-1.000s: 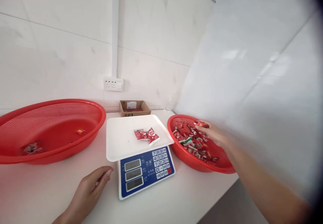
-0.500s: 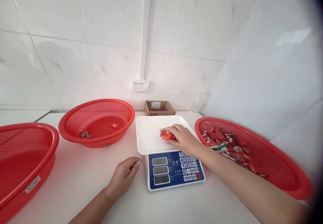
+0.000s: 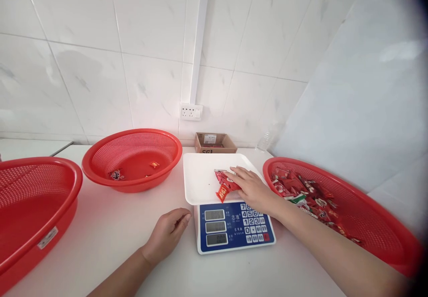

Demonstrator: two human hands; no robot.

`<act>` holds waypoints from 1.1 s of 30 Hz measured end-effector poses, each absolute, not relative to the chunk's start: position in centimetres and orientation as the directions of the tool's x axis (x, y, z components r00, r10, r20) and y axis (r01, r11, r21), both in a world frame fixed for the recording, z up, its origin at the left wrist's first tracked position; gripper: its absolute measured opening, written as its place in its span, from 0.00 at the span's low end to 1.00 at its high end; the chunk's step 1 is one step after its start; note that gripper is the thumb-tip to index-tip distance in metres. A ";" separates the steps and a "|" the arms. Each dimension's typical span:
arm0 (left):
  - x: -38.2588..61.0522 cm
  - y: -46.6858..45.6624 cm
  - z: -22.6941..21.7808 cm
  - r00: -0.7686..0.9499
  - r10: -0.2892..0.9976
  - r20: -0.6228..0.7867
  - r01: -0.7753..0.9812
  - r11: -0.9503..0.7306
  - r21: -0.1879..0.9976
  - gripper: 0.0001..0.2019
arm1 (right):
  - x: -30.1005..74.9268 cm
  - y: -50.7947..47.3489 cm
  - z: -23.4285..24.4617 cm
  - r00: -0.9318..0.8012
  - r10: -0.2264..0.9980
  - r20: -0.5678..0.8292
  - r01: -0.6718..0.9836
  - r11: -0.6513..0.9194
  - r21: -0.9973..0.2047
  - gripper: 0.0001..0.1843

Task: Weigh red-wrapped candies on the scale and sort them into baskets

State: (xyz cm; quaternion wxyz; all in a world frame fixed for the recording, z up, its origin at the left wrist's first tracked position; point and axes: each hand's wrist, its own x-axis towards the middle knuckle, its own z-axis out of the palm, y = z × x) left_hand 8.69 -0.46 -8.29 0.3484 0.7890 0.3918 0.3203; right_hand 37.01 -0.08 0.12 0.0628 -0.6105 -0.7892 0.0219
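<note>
My right hand (image 3: 250,187) lies over a small heap of red wrapped snack packets (image 3: 225,184) on the white pan (image 3: 197,176) of a digital scale. Its fingers are stretched out and apart, touching or just above the wrappers, and its palm hides part of the heap. Below the pan, the blue panel of the scale (image 3: 236,230) carries three displays and a keypad; the digits are too faint to read surely. To the left of the scale, my left hand (image 3: 167,231) rests on the white table with its fingers curled in and nothing visible in them.
On the right stands a red basket (image 3: 377,203) holding many packets. Another red basket (image 3: 133,138) at back left contains a few, and a third red basket (image 3: 36,199) sits at far left. Behind the scale are a cardboard box (image 3: 230,143) and a clear bottle (image 3: 264,141).
My right hand has loosened from the packets: its fingers are straighter and more of the wrappers show, spread on the pan. My left hand keeps its place. The view has shifted slightly.
</note>
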 end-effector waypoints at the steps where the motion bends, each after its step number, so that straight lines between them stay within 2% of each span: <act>1: 8.7 -0.5 -8.3 0.487 0.842 0.233 0.394 -0.449 0.802 0.15 | 37.0 -0.1 0.3 -0.238 0.968 0.082 0.960 0.247 -0.131 0.29; 6: 8.6 -0.4 -8.5 0.480 0.844 0.237 0.396 -0.450 0.800 0.16 | 36.9 -0.1 1.3 -0.232 0.950 0.210 0.920 0.284 -0.271 0.26; 10: 8.6 -0.3 -8.6 0.479 0.846 0.233 0.400 -0.447 0.800 0.16 | 37.5 0.7 1.4 -0.091 0.944 0.318 0.935 0.190 -0.298 0.25; 12: 8.7 -0.3 -8.5 0.479 0.846 0.236 0.395 -0.447 0.803 0.15 | 37.7 0.9 1.3 -0.064 0.955 0.290 0.940 0.156 -0.305 0.25; 16: 8.7 -0.4 -8.3 0.478 0.846 0.237 0.391 -0.446 0.805 0.16 | 36.9 0.2 1.2 -0.167 0.970 0.178 0.918 0.219 -0.330 0.30; 19: 8.7 -0.4 -8.2 0.477 0.847 0.234 0.401 -0.447 0.800 0.16 | 35.6 -0.5 1.1 -0.184 0.981 0.055 0.936 0.192 -0.294 0.36; 22: 8.7 -0.4 -8.2 0.479 0.847 0.231 0.405 -0.447 0.798 0.17 | 34.6 -0.3 0.6 -0.170 0.985 -0.020 0.957 0.160 -0.242 0.37; 26: 8.7 -0.4 -8.2 0.478 0.850 0.221 0.404 -0.436 0.804 0.17 | 34.6 1.1 -0.1 -0.187 0.982 0.005 0.955 0.183 -0.234 0.33; 30: 8.7 -0.4 -8.2 0.476 0.852 0.220 0.398 -0.431 0.810 0.17 | 35.7 2.2 -0.1 -0.218 0.975 0.035 0.925 0.218 -0.312 0.32; 33: 8.7 -0.4 -8.2 0.475 0.852 0.220 0.397 -0.431 0.810 0.17 | 36.4 2.3 0.5 -0.160 0.970 0.183 0.903 0.219 -0.370 0.30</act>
